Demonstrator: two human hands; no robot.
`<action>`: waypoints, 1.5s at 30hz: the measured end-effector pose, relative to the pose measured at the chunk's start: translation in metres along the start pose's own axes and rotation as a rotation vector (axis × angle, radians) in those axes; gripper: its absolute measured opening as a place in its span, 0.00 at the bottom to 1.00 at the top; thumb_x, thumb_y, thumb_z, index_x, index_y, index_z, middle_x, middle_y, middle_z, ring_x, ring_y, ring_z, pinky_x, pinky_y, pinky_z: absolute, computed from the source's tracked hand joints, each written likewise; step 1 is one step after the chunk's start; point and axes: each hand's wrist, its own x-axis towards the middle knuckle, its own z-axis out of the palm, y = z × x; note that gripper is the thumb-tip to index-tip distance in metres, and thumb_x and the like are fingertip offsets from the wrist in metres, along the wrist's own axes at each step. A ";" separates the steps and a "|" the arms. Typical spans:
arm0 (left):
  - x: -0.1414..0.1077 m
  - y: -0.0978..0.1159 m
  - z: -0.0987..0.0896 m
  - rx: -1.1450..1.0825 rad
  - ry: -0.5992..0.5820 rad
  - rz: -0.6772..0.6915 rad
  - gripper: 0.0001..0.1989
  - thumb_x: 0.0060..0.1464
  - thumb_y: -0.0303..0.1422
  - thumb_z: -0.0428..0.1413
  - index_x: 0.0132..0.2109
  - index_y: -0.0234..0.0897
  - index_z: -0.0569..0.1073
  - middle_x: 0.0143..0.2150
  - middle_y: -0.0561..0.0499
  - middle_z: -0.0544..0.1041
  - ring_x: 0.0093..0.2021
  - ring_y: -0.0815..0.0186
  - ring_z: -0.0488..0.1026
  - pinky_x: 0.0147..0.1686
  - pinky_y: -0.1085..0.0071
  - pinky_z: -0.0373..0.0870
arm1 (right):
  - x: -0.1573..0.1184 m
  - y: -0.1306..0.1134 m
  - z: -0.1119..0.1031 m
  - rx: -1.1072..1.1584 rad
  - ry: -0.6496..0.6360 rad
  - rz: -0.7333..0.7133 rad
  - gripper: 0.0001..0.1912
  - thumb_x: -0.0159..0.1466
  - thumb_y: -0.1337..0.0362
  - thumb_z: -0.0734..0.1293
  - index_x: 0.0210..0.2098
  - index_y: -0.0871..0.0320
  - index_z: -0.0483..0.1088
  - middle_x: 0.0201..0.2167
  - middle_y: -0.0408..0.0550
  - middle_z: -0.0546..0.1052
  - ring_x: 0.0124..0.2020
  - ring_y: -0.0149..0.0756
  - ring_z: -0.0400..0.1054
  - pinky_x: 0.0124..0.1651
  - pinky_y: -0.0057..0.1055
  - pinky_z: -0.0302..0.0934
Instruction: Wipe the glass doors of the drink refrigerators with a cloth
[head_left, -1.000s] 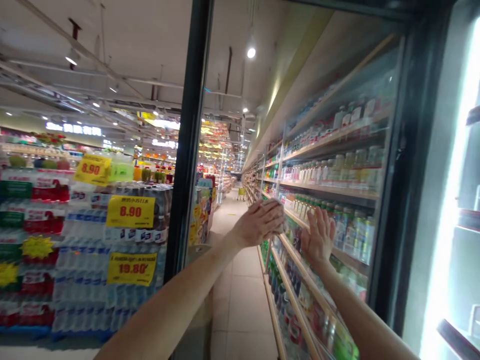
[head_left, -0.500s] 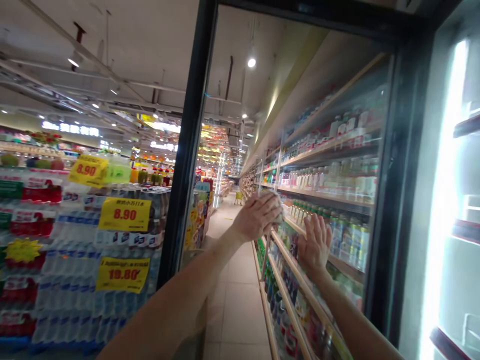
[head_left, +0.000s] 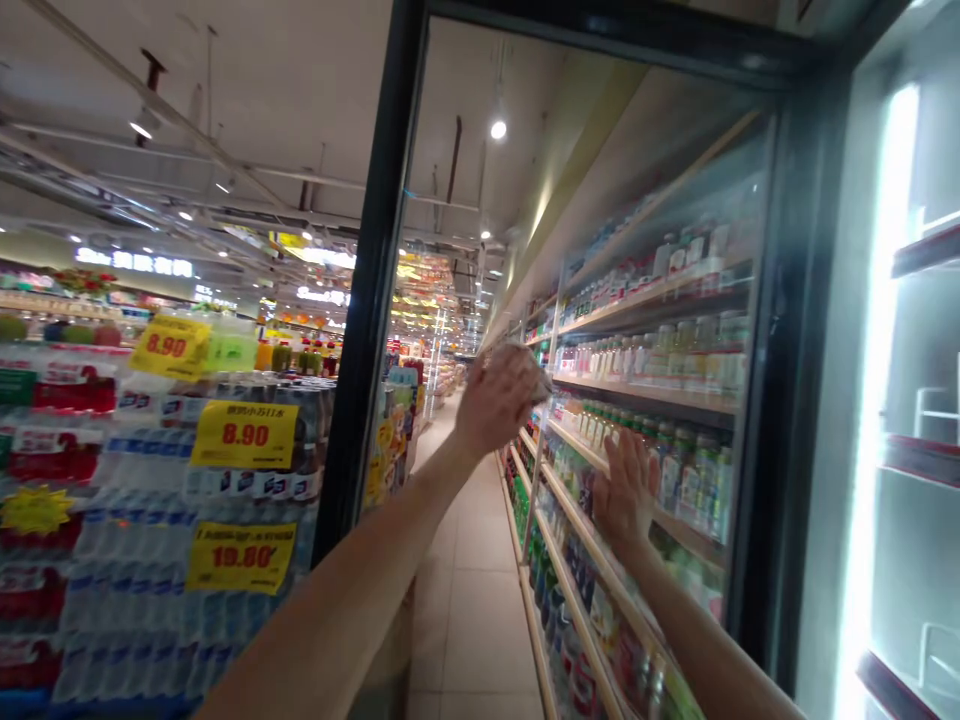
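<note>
A tall glass door [head_left: 370,270] in a black frame stands open before me. My left hand [head_left: 495,400], reaching from the lower left, is closed over a pale cloth [head_left: 538,372] at the glass. Motion blurs its fingers, and most of the cloth is under them. Lower and to the right, my right hand [head_left: 628,490] appears to rest flat on the same pane, fingers stretched out, holding nothing. Shelves of bottles [head_left: 690,350] show through the glass behind both hands.
On the left stand stacked packs of bottled water [head_left: 127,555] with yellow price signs [head_left: 244,433]. A tiled aisle floor [head_left: 469,620] runs ahead beyond the pane. At the right edge is a lit cooler interior [head_left: 919,540] with wire racks.
My left hand has moved up and slightly left over the pane with the cloth. My right hand stays in nearly the same place, and the view has shifted a little.
</note>
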 end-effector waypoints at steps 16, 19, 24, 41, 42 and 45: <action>-0.017 -0.006 -0.008 0.056 0.103 -0.238 0.22 0.55 0.34 0.48 0.57 0.36 0.64 0.62 0.42 0.60 0.64 0.55 0.51 0.61 0.53 0.44 | 0.001 -0.001 -0.003 -0.006 -0.029 0.006 0.28 0.63 0.63 0.55 0.63 0.54 0.49 0.62 0.55 0.58 0.65 0.44 0.46 0.62 0.50 0.43; -0.034 0.019 0.000 -0.014 -0.036 0.101 0.21 0.55 0.35 0.49 0.56 0.38 0.64 0.62 0.44 0.62 0.64 0.56 0.53 0.62 0.55 0.43 | 0.001 -0.001 -0.003 -0.001 -0.023 0.012 0.29 0.63 0.63 0.56 0.63 0.54 0.49 0.62 0.55 0.58 0.65 0.44 0.46 0.62 0.50 0.43; -0.044 0.030 0.008 -0.119 -0.167 0.487 0.20 0.56 0.36 0.48 0.56 0.41 0.64 0.61 0.50 0.63 0.63 0.61 0.54 0.63 0.58 0.39 | 0.001 -0.001 -0.003 -0.016 -0.014 0.005 0.28 0.64 0.64 0.55 0.63 0.55 0.49 0.61 0.56 0.59 0.65 0.43 0.47 0.62 0.49 0.43; -0.071 -0.005 -0.016 0.064 0.077 -0.183 0.22 0.54 0.34 0.49 0.56 0.37 0.64 0.61 0.42 0.62 0.64 0.56 0.53 0.62 0.54 0.42 | 0.002 0.000 -0.002 -0.004 -0.002 -0.002 0.28 0.63 0.63 0.55 0.63 0.54 0.50 0.62 0.54 0.59 0.64 0.44 0.47 0.62 0.49 0.44; -0.069 -0.006 -0.017 0.087 0.108 -0.288 0.22 0.54 0.34 0.49 0.57 0.36 0.64 0.62 0.41 0.60 0.64 0.54 0.51 0.62 0.53 0.43 | 0.002 0.000 -0.002 -0.008 -0.005 0.000 0.28 0.63 0.63 0.55 0.63 0.54 0.50 0.62 0.55 0.59 0.64 0.44 0.48 0.62 0.49 0.44; -0.081 0.011 -0.012 0.059 0.030 -0.158 0.22 0.54 0.34 0.49 0.57 0.37 0.63 0.63 0.43 0.60 0.65 0.55 0.50 0.62 0.55 0.43 | 0.002 0.000 -0.002 -0.016 -0.008 0.009 0.28 0.62 0.63 0.55 0.62 0.54 0.52 0.61 0.55 0.59 0.64 0.44 0.48 0.62 0.49 0.44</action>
